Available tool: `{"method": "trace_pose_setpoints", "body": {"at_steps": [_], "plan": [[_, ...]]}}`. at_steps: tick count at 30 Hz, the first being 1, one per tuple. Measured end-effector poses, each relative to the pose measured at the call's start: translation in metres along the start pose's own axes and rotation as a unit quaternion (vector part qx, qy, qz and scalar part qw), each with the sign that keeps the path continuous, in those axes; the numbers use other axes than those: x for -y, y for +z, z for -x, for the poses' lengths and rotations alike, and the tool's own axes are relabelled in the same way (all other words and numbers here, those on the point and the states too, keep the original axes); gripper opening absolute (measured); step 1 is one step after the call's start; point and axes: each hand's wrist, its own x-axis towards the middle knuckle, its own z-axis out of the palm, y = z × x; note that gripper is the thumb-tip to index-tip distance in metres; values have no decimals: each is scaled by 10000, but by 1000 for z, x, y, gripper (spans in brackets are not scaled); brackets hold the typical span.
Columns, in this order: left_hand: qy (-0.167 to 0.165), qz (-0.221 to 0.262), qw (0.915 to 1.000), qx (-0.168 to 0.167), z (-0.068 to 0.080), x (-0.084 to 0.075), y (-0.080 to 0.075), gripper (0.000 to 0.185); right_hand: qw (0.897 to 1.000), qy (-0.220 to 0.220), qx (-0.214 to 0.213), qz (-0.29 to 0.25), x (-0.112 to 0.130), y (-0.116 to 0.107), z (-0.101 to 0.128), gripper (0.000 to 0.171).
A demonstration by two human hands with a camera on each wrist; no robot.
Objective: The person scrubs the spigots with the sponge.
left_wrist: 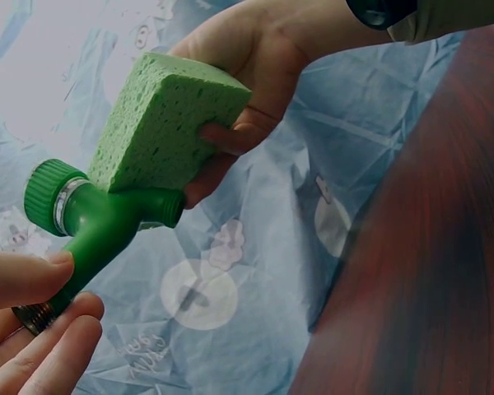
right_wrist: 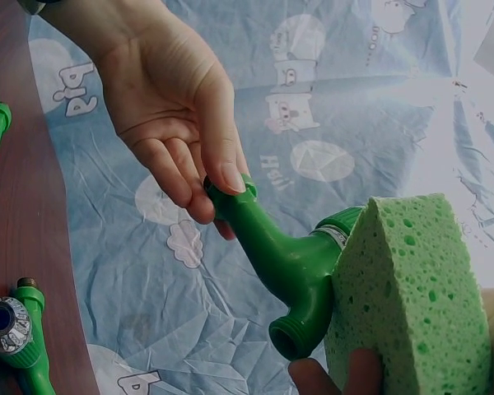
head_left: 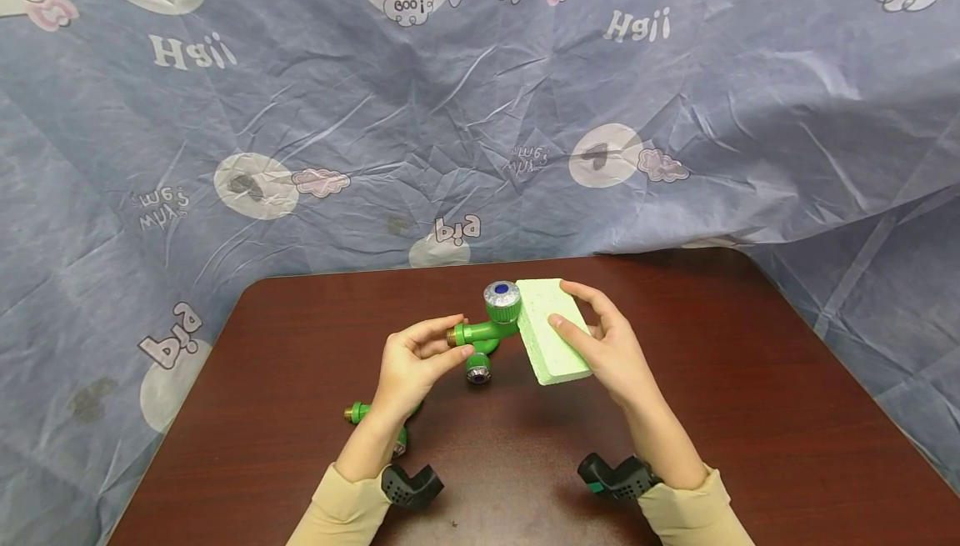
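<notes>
My left hand [head_left: 407,369] pinches a green faucet [head_left: 480,332] by its threaded brass inlet end, thumb on one side and fingers on the other. The faucet has a ribbed green knob with a silver top and blue centre, and in the right wrist view its spout [right_wrist: 292,333] points down. My right hand [head_left: 613,348] grips a thick light-green sponge [head_left: 553,338] between thumb and fingers. In the left wrist view the porous sponge [left_wrist: 160,123] meets the faucet's body [left_wrist: 107,222] beside the spout. Both are held up above the table.
On the dark reddish-brown table [head_left: 712,379] lie two more green faucets: one faucet [head_left: 477,368] behind the held one, another [head_left: 360,413] partly hidden by my left forearm. A blue printed cloth [head_left: 420,112] hangs behind the table's back edge. Black wrist devices [head_left: 411,486] sit on both sleeves.
</notes>
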Motion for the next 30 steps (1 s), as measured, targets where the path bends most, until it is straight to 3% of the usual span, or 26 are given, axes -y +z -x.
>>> {"method": "trace_pose_setpoints", "body": {"at_steps": [10, 17, 24, 30], "plan": [[443, -297, 9986, 52, -1, 2, 0, 32, 10000, 16, -16, -7, -1, -1, -1, 51], [427, -359, 9984, -55, 0, 1, 2, 33, 10000, 21, -76, 17, -1, -1, -1, 51], [631, -303, 9975, 47, 0, 3, 1, 33, 10000, 22, -13, 14, -1, -2, -1, 53], [532, -198, 9984, 66, 0, 3, 1, 32, 9999, -50, 19, -111, 0, -4, -1, 54]]}}
